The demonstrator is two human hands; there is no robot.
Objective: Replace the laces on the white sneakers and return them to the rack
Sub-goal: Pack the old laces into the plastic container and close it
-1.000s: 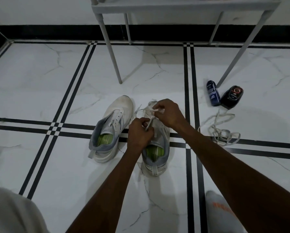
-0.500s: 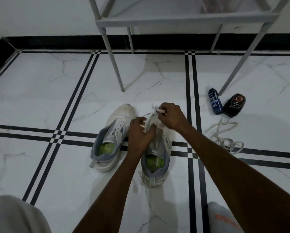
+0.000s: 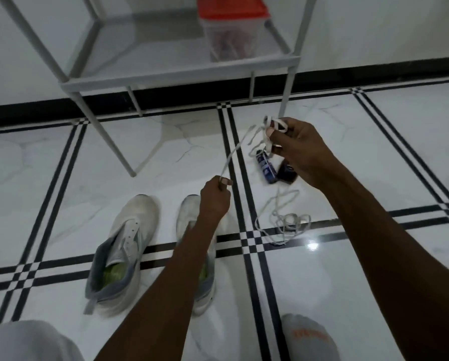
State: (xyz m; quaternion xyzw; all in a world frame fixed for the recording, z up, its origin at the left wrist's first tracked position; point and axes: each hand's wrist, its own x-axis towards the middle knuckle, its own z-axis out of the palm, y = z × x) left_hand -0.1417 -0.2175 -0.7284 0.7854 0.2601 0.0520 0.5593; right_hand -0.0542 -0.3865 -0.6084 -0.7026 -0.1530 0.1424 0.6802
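Observation:
Two white sneakers stand side by side on the marble floor, toes away from me. The left sneaker [image 3: 125, 246] has no lace in it. My left forearm covers most of the right sneaker [image 3: 188, 212]. A white lace [image 3: 237, 148] stretches in the air between my hands. My left hand [image 3: 214, 199] pinches its lower end above the right sneaker's toe. My right hand [image 3: 295, 149], raised and further right, grips the bunched upper end. Another white lace [image 3: 283, 221] lies in a loose heap on the floor to the right.
A grey metal rack [image 3: 179, 76] stands just beyond the sneakers, with a clear box with a red lid [image 3: 231, 29] on its shelf. A blue bottle [image 3: 266, 168] and a dark bottle [image 3: 286, 173] lie under my right hand. My knees show at the bottom edge.
Both hands have lifted off the right sneaker, pulling the lace free into the air. My right hand has risen up and to the right. The camera has tilted up towards the rack.

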